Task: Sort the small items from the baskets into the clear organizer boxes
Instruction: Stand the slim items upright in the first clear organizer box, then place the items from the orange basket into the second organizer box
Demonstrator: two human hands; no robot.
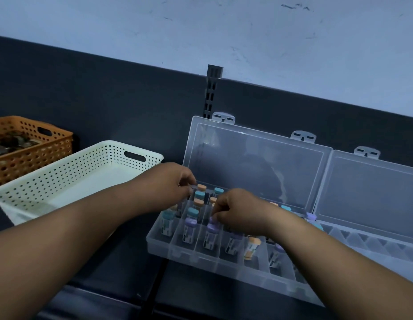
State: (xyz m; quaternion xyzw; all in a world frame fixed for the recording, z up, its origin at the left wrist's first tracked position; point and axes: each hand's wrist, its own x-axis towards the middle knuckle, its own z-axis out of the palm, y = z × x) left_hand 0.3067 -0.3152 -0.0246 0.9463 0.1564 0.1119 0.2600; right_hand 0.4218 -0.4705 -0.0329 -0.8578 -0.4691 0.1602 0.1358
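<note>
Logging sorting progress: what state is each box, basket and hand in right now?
Left clear plastic organizer box: lid open, vials in compartments.
Right clear plastic organizer box: lid open.
White perforated basket: looks empty.
Orange perforated basket: holds dark items.
Left hand: pinches orange-capped vial.
Right hand: pinches purple-capped vial.

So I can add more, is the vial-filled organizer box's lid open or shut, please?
Open: the organizer box's lid stands raised behind its compartments, latches at the top.
</note>
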